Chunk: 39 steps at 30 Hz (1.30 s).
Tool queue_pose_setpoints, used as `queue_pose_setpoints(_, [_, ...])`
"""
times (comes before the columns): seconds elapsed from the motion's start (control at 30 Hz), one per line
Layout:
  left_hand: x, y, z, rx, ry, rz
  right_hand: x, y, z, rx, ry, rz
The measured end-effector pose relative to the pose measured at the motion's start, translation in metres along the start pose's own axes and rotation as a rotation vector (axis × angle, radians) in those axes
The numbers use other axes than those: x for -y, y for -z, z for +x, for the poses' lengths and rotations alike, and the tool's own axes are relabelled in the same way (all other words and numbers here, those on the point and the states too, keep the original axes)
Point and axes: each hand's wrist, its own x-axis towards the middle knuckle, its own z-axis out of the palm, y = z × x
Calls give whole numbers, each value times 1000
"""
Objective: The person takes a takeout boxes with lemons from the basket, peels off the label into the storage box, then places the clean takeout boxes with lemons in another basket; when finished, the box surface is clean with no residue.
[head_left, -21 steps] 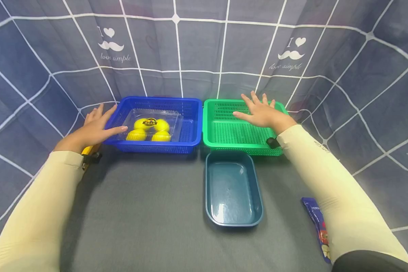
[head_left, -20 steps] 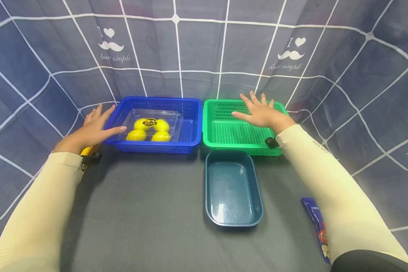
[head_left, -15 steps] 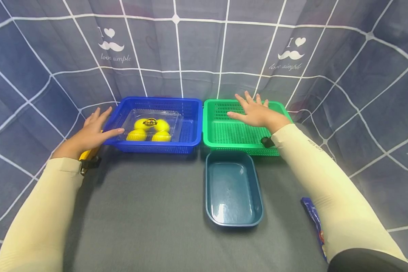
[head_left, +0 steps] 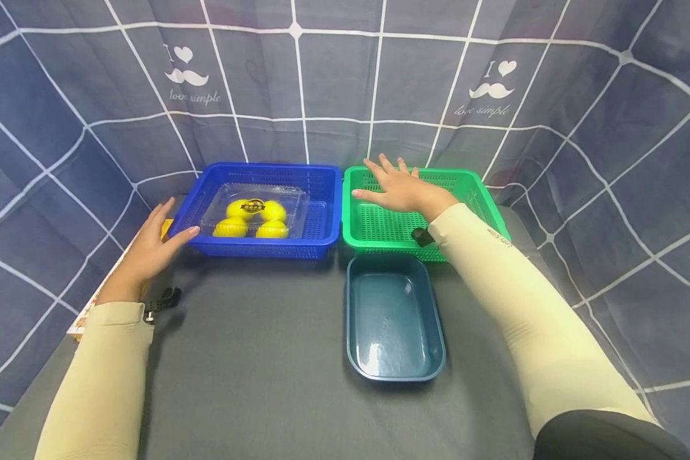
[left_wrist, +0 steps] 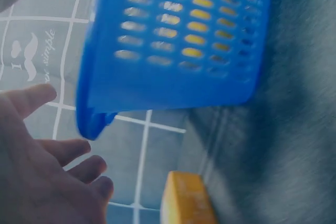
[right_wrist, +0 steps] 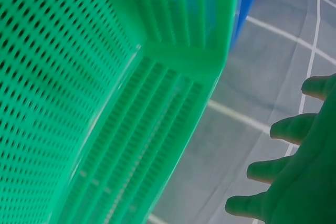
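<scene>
My left hand (head_left: 144, 252), fingers spread and holding nothing, is off the front left corner of a blue basket (head_left: 320, 220); its thumb overlaps the rim in the head view. The left wrist view shows its fingers just outside the basket wall (left_wrist: 173, 85). Inside the basket lies a clear plastic clamshell (head_left: 297, 207) with several yellow, lemon-like fruits (head_left: 273, 211) and a black label. Over a green basket (head_left: 391, 227) hovers my right hand (head_left: 399, 190), also bare-palmed with fingers spread. Beyond the green rim (right_wrist: 210, 72) its fingers show in the right wrist view.
A dark teal tub (head_left: 388, 326) stands in front of the green basket. Partly behind the left forearm is a yellow-orange box (left_wrist: 189, 200), its white printed side (head_left: 83, 319) along the left curtain. A gray checked curtain (head_left: 339, 76) encloses the back and sides.
My right hand has moved left across the green basket. My left hand has drawn back toward me, uncovering more of the box. The blue-purple packet at right is now hidden behind the right arm.
</scene>
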Motion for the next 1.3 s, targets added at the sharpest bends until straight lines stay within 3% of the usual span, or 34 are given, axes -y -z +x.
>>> queue_pose_setpoints(0.1, [5, -9, -4, -44, 8, -106, 12, -3, 8, 10, 22, 3])
queue_pose_setpoints(0.27, [9, -22, -9, -116, 54, -205, 31, -12, 21, 21, 63, 2])
queue_pose_setpoints(0.5, [17, -39, -5, -233, 126, -379, 56, -20, 32, 30, 106, 9])
queue_pose_setpoints(0.73, [15, -52, -8, -264, 211, -459, 80, -30, 45, 13, 137, -8])
queue_pose_setpoints(0.97, [17, -60, -11, -273, 227, -480, 100, -39, 53, 38, 152, 39])
queue_pose_setpoints(1.13, [20, -63, -9, -308, 190, -551, 112, -49, 62, 42, 135, 141])
queue_pose_setpoints(1.3, [19, -67, -8, -321, 173, -558, 121, -62, 70, 48, 131, 247])
